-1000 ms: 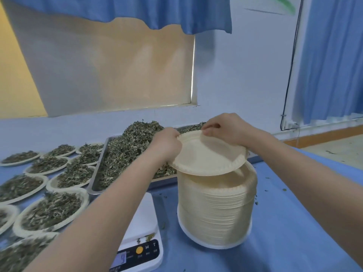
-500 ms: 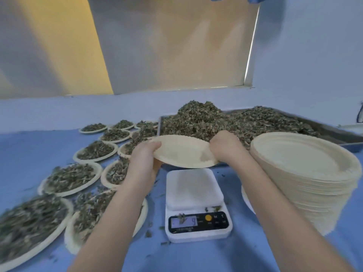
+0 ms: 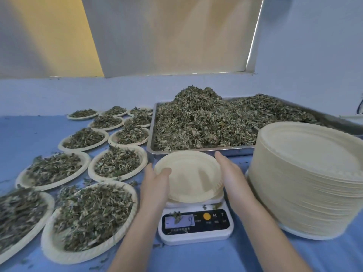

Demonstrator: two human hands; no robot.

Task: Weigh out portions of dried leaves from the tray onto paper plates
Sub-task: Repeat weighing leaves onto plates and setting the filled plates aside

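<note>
An empty paper plate (image 3: 193, 176) rests on the platform of a white digital scale (image 3: 196, 224) whose display shows a 9. My left hand (image 3: 157, 183) grips the plate's left rim, thumb over the edge. My right hand (image 3: 227, 170) presses against its right rim with the fingers straight. Just behind stands a metal tray (image 3: 196, 151) heaped with dried green leaves (image 3: 196, 122).
A tall stack of empty paper plates (image 3: 306, 183) stands right of the scale. Several leaf-filled plates (image 3: 90, 216) cover the blue table on the left, back to the wall. Loose leaf bits lie on the scale's panel and the cloth.
Both hands lifted the top plate off the stack, carried it left and lowered it onto the scale. The view swung left and down.
</note>
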